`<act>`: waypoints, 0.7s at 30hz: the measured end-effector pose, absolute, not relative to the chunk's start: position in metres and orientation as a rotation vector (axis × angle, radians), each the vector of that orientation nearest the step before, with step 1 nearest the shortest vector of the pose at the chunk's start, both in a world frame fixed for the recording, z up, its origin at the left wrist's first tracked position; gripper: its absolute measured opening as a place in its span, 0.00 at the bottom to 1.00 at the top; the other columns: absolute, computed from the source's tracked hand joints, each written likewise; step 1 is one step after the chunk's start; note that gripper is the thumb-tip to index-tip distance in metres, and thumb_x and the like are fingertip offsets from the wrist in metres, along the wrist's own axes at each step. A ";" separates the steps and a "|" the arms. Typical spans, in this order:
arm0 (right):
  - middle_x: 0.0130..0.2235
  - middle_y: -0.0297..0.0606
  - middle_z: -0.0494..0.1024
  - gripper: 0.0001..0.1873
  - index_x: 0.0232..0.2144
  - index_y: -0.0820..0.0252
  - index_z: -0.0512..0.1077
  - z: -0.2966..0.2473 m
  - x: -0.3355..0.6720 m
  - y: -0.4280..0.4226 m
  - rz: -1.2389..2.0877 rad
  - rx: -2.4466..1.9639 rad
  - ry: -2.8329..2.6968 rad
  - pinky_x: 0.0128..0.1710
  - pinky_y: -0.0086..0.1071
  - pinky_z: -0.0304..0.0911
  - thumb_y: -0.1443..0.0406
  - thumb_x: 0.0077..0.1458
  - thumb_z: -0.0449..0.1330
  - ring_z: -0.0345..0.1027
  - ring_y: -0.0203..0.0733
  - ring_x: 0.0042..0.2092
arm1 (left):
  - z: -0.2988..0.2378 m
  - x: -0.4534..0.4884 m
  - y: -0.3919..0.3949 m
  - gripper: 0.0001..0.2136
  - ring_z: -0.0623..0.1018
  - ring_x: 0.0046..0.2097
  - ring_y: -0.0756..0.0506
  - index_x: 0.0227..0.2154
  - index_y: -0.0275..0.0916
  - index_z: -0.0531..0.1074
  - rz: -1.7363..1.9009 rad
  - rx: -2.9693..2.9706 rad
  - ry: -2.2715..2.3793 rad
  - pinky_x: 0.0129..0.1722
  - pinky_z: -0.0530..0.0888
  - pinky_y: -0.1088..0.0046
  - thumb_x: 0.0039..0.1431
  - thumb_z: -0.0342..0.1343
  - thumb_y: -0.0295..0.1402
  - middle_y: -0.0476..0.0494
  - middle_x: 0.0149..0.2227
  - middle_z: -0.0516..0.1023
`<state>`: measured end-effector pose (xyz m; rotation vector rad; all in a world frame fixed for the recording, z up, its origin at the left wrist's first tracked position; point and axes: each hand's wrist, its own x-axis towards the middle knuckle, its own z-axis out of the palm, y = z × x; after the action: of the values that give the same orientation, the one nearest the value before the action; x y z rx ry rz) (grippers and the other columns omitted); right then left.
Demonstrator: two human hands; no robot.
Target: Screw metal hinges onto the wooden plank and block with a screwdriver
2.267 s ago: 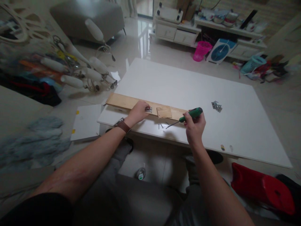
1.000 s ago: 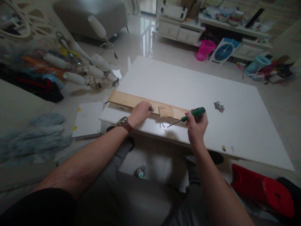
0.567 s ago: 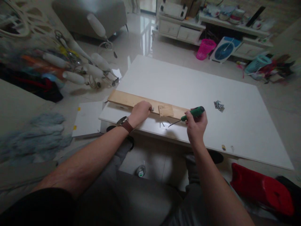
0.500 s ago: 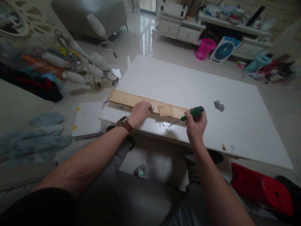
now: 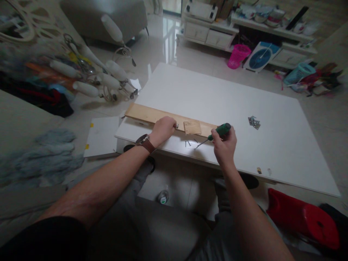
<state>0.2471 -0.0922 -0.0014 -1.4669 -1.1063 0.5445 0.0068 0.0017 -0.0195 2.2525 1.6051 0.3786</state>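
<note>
My right hand (image 5: 225, 143) is closed round the green handle of a screwdriver (image 5: 220, 131). Its shaft slants down to the left, the tip low over the white board near a few loose screws (image 5: 187, 143). My left hand (image 5: 164, 129), with a watch at the wrist, is closed at the near edge of a long wooden plank (image 5: 146, 114). A small shiny metal piece (image 5: 176, 126) shows at its fingertips; its kind is too small to make out. On the plank, between my hands, lies a small square wooden block (image 5: 192, 127) with holes along its left side.
The plank lies on a large white panel (image 5: 217, 87). A heap of metal brackets and screws (image 5: 253, 122) sits to the right. A yellowish small piece (image 5: 259, 170) lies near the front edge. A red plastic stool (image 5: 304, 217) is at lower right, a lamp with white shades (image 5: 108, 79) at left.
My right hand and the screwdriver have shifted slightly left and the handle has tipped a little more upright. My left hand stays in place on the plank.
</note>
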 end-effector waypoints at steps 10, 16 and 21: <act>0.34 0.29 0.74 0.17 0.34 0.54 0.68 -0.002 0.247 -0.092 0.544 -1.474 -1.138 0.29 0.32 0.71 0.53 0.55 0.71 0.68 0.36 0.31 | -0.016 0.008 0.001 0.12 0.82 0.47 0.38 0.39 0.39 0.85 0.281 2.313 1.628 0.50 0.77 0.61 0.64 0.55 0.26 0.35 0.43 0.85; 0.33 0.29 0.72 0.17 0.34 0.54 0.68 -0.003 0.247 -0.092 0.510 -1.473 -1.159 0.28 0.31 0.70 0.54 0.56 0.71 0.66 0.35 0.31 | -0.009 0.009 -0.001 0.13 0.82 0.50 0.39 0.43 0.37 0.85 0.195 2.333 1.656 0.50 0.77 0.62 0.66 0.54 0.27 0.35 0.46 0.85; 0.32 0.29 0.72 0.16 0.34 0.54 0.69 -0.002 0.247 -0.092 0.518 -1.457 -1.166 0.29 0.32 0.69 0.55 0.56 0.71 0.66 0.36 0.31 | -0.010 0.008 -0.001 0.13 0.82 0.49 0.39 0.43 0.38 0.85 0.205 2.340 1.646 0.51 0.77 0.62 0.66 0.54 0.27 0.35 0.46 0.85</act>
<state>0.2466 -0.0925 -0.0022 -1.4571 -1.1663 0.5178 0.0085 -0.0010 -0.0104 2.3397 1.6463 0.2048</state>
